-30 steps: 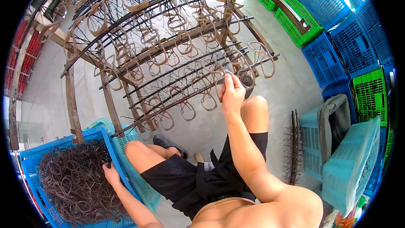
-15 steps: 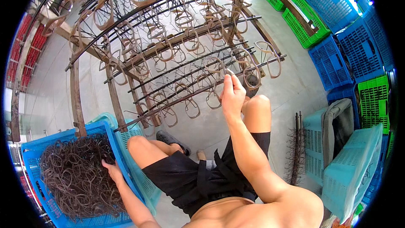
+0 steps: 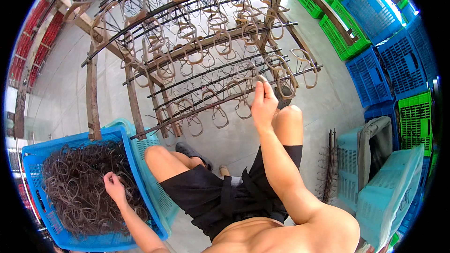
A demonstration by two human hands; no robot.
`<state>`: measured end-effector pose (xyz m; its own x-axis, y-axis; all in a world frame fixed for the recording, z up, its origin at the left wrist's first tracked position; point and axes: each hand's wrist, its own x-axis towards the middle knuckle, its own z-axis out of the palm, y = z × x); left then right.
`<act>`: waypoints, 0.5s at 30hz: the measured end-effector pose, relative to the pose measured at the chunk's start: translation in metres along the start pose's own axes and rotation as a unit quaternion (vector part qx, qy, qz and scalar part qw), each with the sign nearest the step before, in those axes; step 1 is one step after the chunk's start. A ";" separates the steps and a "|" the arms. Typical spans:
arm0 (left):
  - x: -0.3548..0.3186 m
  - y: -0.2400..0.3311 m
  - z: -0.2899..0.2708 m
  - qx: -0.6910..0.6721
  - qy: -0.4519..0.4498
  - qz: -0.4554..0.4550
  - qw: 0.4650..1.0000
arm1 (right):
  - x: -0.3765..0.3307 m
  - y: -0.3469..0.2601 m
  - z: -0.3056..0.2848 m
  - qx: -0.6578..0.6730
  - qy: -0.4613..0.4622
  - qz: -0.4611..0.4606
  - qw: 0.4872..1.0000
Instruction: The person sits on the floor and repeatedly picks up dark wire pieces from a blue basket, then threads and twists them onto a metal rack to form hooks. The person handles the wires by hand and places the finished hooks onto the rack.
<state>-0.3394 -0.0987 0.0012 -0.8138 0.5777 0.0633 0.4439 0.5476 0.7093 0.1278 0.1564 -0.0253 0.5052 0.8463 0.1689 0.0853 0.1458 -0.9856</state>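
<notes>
My right hand (image 3: 264, 105) is raised at the near lower part of a rack (image 3: 197, 112). Its thumb and fingers are pinched on a tan-brown loop (image 3: 258, 80), partly hidden by the fingertips, among the hanging loops. My left hand (image 3: 114, 188) is over a blue basket (image 3: 35, 182) at the left, its fingers curled together above a tangled heap of dark brown loops (image 3: 79, 197). Whether a piece is between those fingers cannot be made out. Many similar tan loops (image 3: 193, 52) hang from the rack's rods on thin dark wires.
Wooden posts (image 3: 93, 98) hold the rack up in front of my knees. Another turquoise basket (image 3: 159, 197) sits beside the blue one. At the right are spiky rods (image 3: 329, 164), turquoise crates (image 3: 389, 197) and stacked blue crates (image 3: 401, 63) and green crates (image 3: 415, 124).
My left hand has moved left and slightly up from the basket's right side to over the heap, its fingers now curled. The right hand stays pinched at the rack; the view has shifted slightly.
</notes>
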 end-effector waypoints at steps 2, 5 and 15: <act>0.002 -0.001 -0.011 -0.019 -0.003 -0.006 1.000 | 0.001 -0.004 -0.005 0.058 -0.014 0.046 0.997; -0.003 0.000 -0.011 -0.002 0.001 0.037 0.999 | 0.000 -0.008 -0.010 0.225 -0.019 0.108 0.968; -0.019 0.008 -0.003 0.001 -0.026 -0.034 0.999 | 0.009 -0.014 -0.038 0.399 -0.082 0.344 0.846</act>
<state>-0.3213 -0.1070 0.0079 -0.8214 0.5700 -0.0209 0.3896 0.5875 0.7093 0.1640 0.1422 -0.0102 0.0679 0.9218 -0.3816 -0.8198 -0.1664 -0.5479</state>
